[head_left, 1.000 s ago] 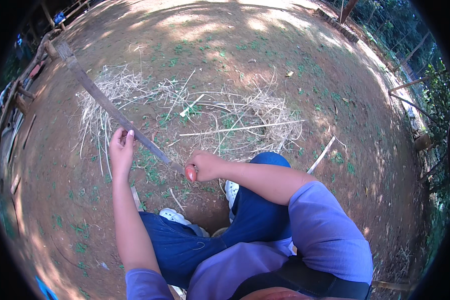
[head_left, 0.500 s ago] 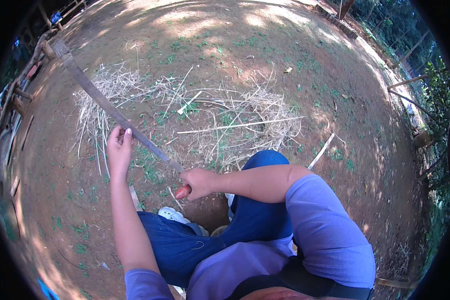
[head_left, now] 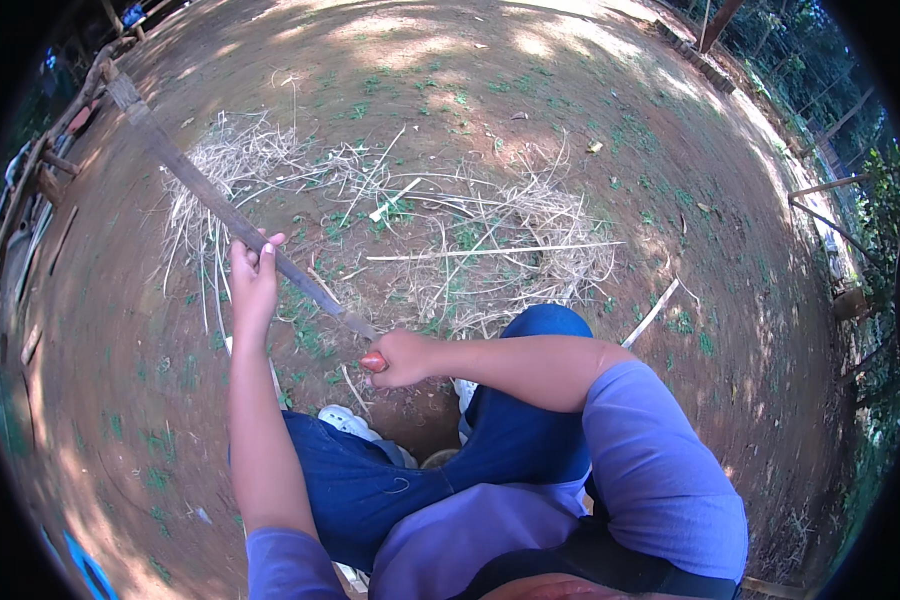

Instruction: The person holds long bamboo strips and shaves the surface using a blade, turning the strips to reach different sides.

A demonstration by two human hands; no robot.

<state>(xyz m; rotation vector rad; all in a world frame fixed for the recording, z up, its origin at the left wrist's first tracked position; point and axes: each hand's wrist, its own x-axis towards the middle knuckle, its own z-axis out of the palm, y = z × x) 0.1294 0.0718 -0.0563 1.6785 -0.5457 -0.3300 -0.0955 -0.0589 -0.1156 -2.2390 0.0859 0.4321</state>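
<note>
Over rough ground [head_left: 690, 420] and tangled straw [head_left: 245, 160], holds the machete [head_left: 203, 188] aslant, tip toward the far left, pinches mid-blade between thumb and fingers of the left grip [head_left: 254, 285], clamps the right grip [head_left: 405, 357] round the handle [head_left: 373, 361], and could well slice a fingertip by slipping along an edge! Takes in the textures too: dusty, weed-flecked brown ground, then pale, wiry, brittle-looking straw, then long, flat, dull-grey metal, and finally a rounded, smooth-looking red butt on that handle.

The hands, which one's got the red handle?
The right hand: its fingers wrap around the red handle. The left hand holds the blade instead, partway along.
</note>
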